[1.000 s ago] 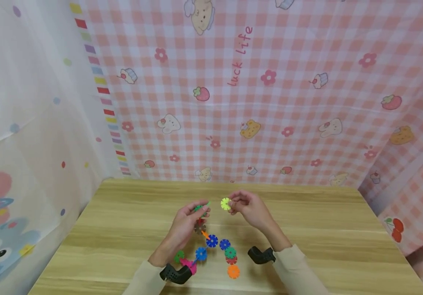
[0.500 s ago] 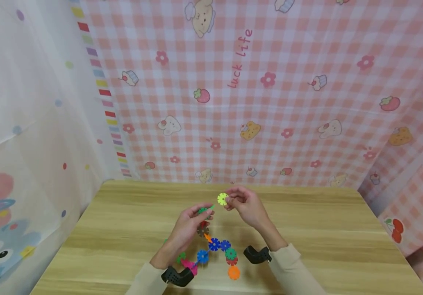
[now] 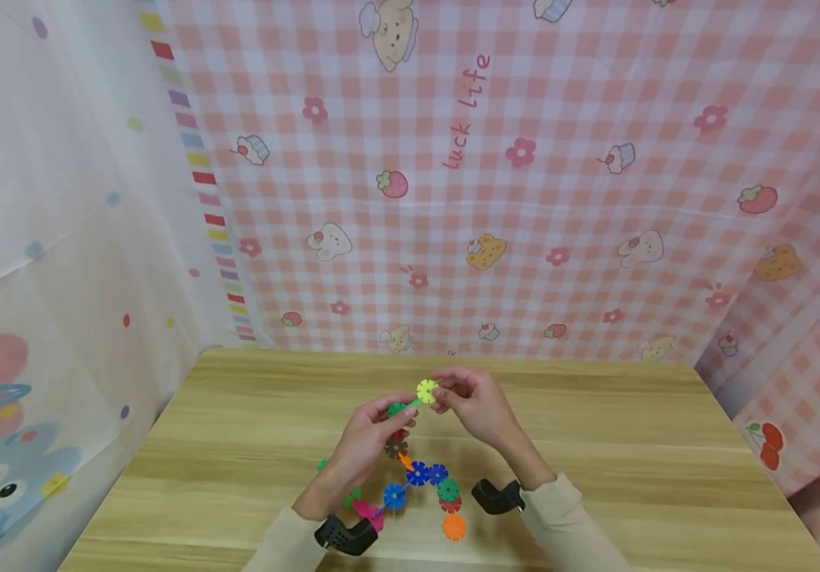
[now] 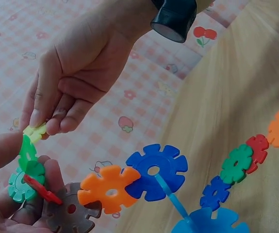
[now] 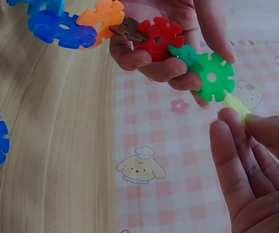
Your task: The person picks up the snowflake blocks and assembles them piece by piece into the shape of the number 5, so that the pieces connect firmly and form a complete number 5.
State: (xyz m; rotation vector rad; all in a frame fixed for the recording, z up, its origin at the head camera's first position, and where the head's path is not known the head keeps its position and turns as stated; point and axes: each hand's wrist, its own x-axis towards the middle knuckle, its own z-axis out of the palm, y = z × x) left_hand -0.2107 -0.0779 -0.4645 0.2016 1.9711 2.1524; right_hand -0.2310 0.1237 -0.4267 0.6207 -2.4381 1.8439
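Note:
Thumb and fingers of my right hand [image 3: 481,409] pinch a yellow notched disc [image 3: 426,391]. Its edge meets the rim of a bright green notched disc [image 5: 216,77]; how deep the slots sit is unclear. My left hand [image 3: 367,437] grips that green disc and the end of a linked chain. Along it follow a teal-green disc [image 4: 24,185], a red disc [image 5: 158,39], a brown disc [image 4: 71,208], an orange disc [image 4: 111,189] and a dark blue disc [image 4: 156,172]. Further down are a lighter blue disc [image 3: 394,496] and pink discs [image 3: 367,512], partly hidden by the left wrist.
On the wooden table [image 3: 596,445], right of the chain, lie a dark blue disc [image 3: 438,474], a green disc [image 3: 448,490], a red disc [image 3: 450,505] and an orange disc [image 3: 454,526] in a row. A checked cloth [image 3: 496,199] hangs behind the table.
My right hand has moved left, bringing the yellow disc from apart to contact with the bright green one. My left hand has shifted slightly right with the chain.

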